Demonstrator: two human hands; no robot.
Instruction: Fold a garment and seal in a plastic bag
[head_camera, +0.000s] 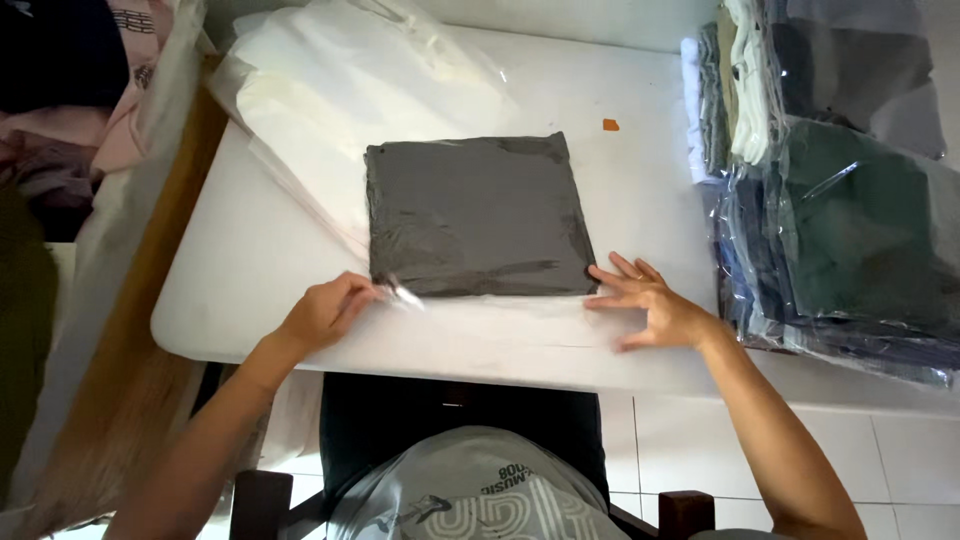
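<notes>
One folded grey garment is on the white table, already inside a clear plastic bag. It lies flat and square near the middle of the table, with its near edge close to the person.

Status as I read it:
- Folding: done. Edges are crisp and the shape is a neat rectangle.
- Bagging: done. Film covers the whole top face, with wrinkles and glare across it.
- Sealing: looks unfinished. The open flap of the bag sticks out past the near edge of the garment, flat on the table toward the person.

Hands:
- Left hand is at the near-left corner, thumb and fingers pinched on a crumpled bit of the film flap.
- Right hand lies flat on the table at the near-right corner, fingers spread, fingertips touching the bag edge and pressing it down.

Around it:
- A stack of empty clear bags lies under and behind the garment, fanned toward the far left.
- A pile of bagged garments, dark green and navy on top, sits at the right end of the table, well apart from the grey one.
- Small orange scrap on the table beyond the garment.

My guess is only flap closure and the move to the pile remain for this piece.
</notes>
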